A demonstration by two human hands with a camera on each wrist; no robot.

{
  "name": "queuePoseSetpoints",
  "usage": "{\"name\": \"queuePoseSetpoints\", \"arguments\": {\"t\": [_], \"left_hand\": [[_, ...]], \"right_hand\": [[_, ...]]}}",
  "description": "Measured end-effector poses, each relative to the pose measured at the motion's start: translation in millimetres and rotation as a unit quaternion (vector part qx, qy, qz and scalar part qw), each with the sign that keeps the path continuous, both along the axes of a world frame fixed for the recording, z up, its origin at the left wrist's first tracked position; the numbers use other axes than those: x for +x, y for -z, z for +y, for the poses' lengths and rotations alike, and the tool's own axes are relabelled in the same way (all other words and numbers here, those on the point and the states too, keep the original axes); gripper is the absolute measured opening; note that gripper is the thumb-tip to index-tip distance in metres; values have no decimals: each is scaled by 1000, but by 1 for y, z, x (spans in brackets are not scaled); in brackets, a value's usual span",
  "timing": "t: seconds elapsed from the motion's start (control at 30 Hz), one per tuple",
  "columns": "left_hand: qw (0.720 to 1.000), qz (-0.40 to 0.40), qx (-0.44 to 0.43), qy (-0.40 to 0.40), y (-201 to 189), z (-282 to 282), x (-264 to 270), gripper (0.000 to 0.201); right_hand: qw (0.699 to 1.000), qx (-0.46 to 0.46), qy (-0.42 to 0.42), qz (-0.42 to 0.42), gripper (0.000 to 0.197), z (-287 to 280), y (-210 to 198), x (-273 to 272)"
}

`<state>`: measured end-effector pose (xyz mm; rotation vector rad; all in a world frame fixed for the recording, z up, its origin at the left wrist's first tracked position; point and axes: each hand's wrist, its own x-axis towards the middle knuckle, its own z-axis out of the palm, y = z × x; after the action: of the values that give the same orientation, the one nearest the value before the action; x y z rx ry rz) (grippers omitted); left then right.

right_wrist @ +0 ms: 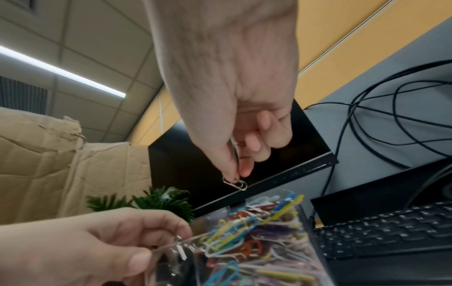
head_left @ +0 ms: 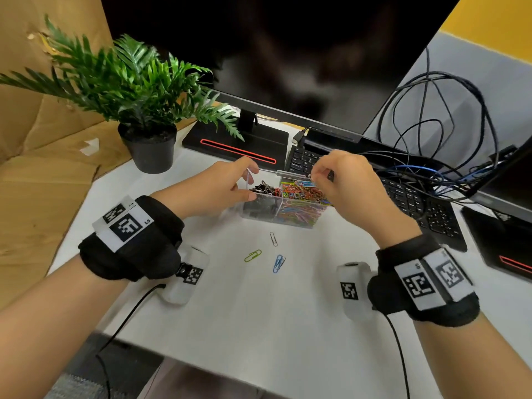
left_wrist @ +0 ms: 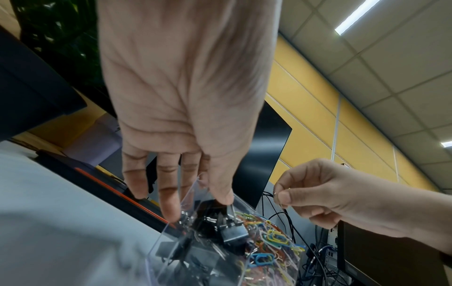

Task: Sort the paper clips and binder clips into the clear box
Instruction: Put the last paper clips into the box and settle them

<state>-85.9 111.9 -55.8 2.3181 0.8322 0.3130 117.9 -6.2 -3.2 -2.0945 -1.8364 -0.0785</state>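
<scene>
On the white desk [head_left: 259, 312], hands grip clear box [head_left: 288, 217] and silver clip [right_wrist: 235, 182].

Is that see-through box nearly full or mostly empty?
Nearly full: colourful paper clips and black binder clips pile to the clear plastic box's rim.

Both forearms bare, no sleeves. Left hand [head_left: 213, 184] and right hand [head_left: 349, 185] bare too, no gloves or rings seen. Left wristband [head_left: 135, 240], lower left of head view: thick black padded fabric, white plate on top with two black square fiducial markers, "L5" printed beside the larger one. Right wristband [head_left: 423, 279], lower right: same build, two markers. Each band carries a white translucent camera pod [head_left: 184, 276] with its own small marker. Thin black cable [head_left: 129, 315] runs from each pod toward bottom edge.
</scene>
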Motion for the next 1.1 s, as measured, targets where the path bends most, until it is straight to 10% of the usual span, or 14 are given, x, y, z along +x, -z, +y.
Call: {"name": "queuePoseSetpoints", "arguments": {"t": [0.3,0.6,1.1], "left_hand": [[1000,-1,-2,-2,1,1,1,41],[1000,1,3,-4,0,0,1,42],[1000,3,7,-3,-1,-1,1,42]], "right_hand": [[993,0,3,120,14,-14,-4,-11],[969,-246,-20,-14,32,-13,46,-49],[956,-267,-91,-81,15,-2,59,-58]]}}
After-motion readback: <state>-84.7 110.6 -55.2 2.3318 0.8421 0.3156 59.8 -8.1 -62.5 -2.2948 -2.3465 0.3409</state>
